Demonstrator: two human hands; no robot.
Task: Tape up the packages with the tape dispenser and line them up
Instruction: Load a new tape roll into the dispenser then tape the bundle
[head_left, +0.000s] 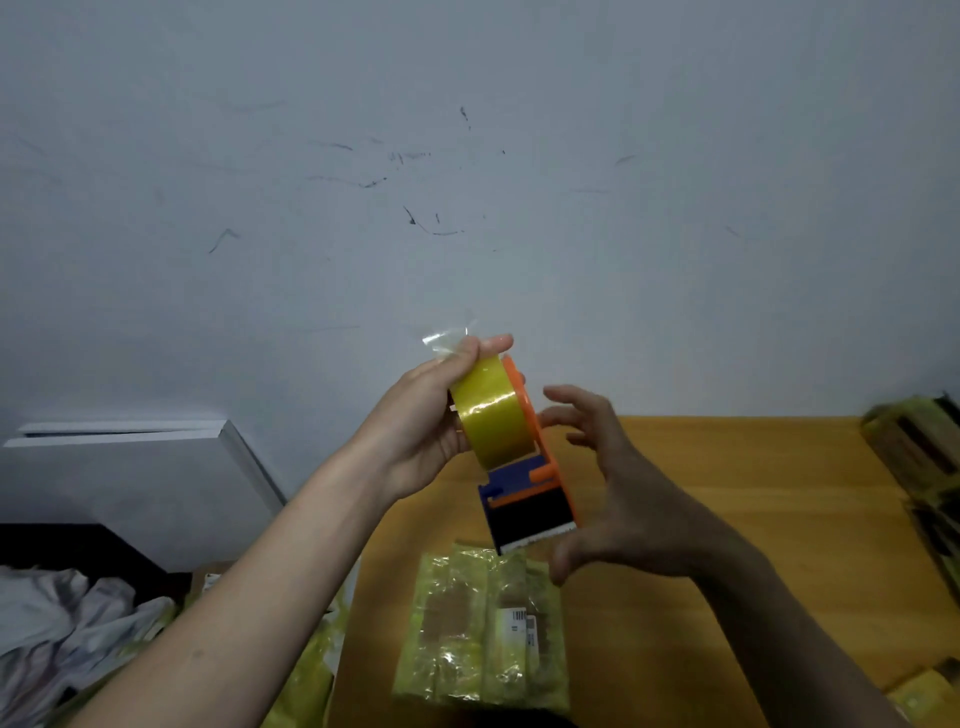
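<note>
Left hand (431, 415) wrapped round the yellow roll (488, 415) of the dispenser (524, 488), lifted clear above the surface (727, 493). Thumb and fingers (493, 344) curled over the roll's top, pinching a crumpled loose tape end (449, 335) just beyond the fingertips. Probably held that way to free the stuck end and feed it toward the blade, with the black cutter end hanging down below the palm.

Right hand (618, 499) spread and relaxed just beside the orange frame, gripping nothing; thumb low near the cutter, fingertips close to the frame's side. Likely poised to steady the body or take the handle once the tape is threaded. Contact with the frame hard to judge.

Directly under both hands, a package (483, 629) lies flat in shiny yellow-green wrap with a small white label, apparently waiting for its strip. More packages (924, 457) out past the right fingers, blurred and cut off at the edge, so count and order cannot be told. Blade teeth and handle mostly hidden behind the roll and hands.
</note>
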